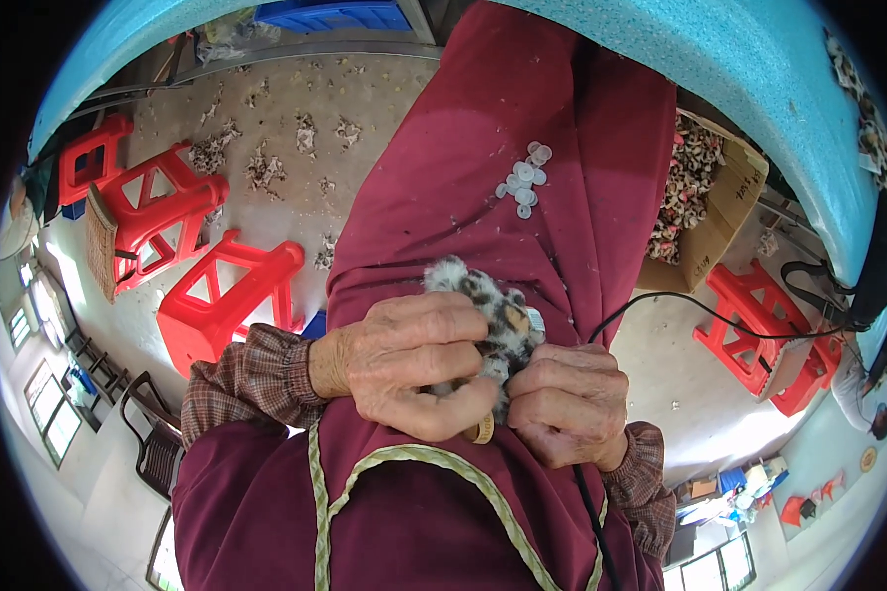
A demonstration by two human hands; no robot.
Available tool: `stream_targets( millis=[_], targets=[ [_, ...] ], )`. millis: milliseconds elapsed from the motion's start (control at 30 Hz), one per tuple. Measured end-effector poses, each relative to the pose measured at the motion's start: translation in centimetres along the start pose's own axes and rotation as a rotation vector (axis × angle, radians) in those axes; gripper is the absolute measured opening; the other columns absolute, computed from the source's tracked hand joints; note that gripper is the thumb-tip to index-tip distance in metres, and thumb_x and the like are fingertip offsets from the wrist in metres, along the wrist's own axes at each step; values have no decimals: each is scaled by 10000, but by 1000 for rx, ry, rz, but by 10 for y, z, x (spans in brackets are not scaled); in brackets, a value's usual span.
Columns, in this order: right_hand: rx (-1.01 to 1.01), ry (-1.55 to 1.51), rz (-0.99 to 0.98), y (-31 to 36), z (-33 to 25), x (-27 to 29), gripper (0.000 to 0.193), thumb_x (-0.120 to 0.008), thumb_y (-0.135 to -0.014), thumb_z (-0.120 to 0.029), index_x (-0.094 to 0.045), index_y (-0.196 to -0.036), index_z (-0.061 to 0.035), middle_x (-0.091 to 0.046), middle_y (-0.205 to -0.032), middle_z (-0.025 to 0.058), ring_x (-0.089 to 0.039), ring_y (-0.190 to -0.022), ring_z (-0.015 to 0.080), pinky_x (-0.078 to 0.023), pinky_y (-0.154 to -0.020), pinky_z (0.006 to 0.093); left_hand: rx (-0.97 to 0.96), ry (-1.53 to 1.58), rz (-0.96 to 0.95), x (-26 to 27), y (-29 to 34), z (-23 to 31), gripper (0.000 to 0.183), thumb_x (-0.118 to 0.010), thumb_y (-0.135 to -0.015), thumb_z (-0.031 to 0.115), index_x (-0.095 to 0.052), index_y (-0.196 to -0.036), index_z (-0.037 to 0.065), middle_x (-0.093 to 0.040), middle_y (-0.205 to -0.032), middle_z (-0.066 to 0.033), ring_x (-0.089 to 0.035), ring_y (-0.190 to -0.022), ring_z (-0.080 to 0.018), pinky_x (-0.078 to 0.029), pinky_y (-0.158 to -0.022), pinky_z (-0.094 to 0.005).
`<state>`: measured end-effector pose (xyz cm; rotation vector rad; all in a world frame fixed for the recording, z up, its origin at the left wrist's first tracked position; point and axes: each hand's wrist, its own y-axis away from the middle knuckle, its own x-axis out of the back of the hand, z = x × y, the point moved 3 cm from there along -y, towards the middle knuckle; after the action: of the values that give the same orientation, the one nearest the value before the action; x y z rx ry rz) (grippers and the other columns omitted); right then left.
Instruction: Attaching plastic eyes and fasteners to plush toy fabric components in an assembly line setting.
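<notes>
Over my lap, both hands are closed on a small plush piece [493,295] with white, black and brown spotted fur. My left hand [416,362] grips it from the left with bent fingers. My right hand [570,402] pinches its lower right side, and the fingertips there are hidden. A whitish rounded edge [535,321] shows at the fur's right side; its kind is unclear. Just below my left fingers is a small tan band [484,429]. Several small translucent plastic discs [524,179] lie in a loose cluster farther up the maroon apron [463,187].
Red plastic stools [222,295] stand at left, and more stools [759,330] at right. A cardboard box [724,222] of spotted plush pieces is right of my lap. Fur scraps [266,169] litter the floor. A light-blue tabletop [690,44] curves across the top. A black cable [705,300] runs at right.
</notes>
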<state>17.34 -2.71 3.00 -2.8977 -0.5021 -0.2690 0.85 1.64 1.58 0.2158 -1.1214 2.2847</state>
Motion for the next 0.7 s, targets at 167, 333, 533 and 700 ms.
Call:
stream_targets(
  millis=[167, 333, 533, 700],
  targets=[
    [-20, 1, 9, 2, 0, 1, 178, -644, -498, 46, -523, -578, -57, -541, -630, 39, -510, -486, 180, -368, -411, 280, -44, -93, -93, 4, 1, 6, 319, -665, -584, 143, -642, -891, 56, -477, -811, -54, -532, -811, -215, -526, -650, -329],
    [-85, -4, -11, 7, 5, 1, 211, -622, -523, 47, -515, -654, -78, -541, -692, 19, -529, -547, 173, -369, -409, 291, -72, -89, -133, 1, 0, 7, 306, -693, -627, 166, -646, -897, 30, -480, -830, -50, -517, -831, -211, -532, -657, -338],
    [-99, -14, 16, 8, 4, 0, 210, -616, -527, 47, -513, -658, -82, -549, -695, 22, -535, -538, 179, -369, -411, 294, 1, -128, -196, 1, 2, 5, 334, -674, -596, 107, -653, -924, 49, -436, -869, -37, -526, -855, -225, -492, -579, -298],
    [-110, -58, -13, 7, 4, 0, 212, -625, -516, 58, -514, -642, -73, -565, -682, 37, -544, -529, 185, -395, -434, 287, 73, -72, -287, 3, -2, 3, 289, -715, -727, 259, -592, -854, 29, -488, -893, -58, -588, -850, -242, -537, -614, -301]
  ],
)
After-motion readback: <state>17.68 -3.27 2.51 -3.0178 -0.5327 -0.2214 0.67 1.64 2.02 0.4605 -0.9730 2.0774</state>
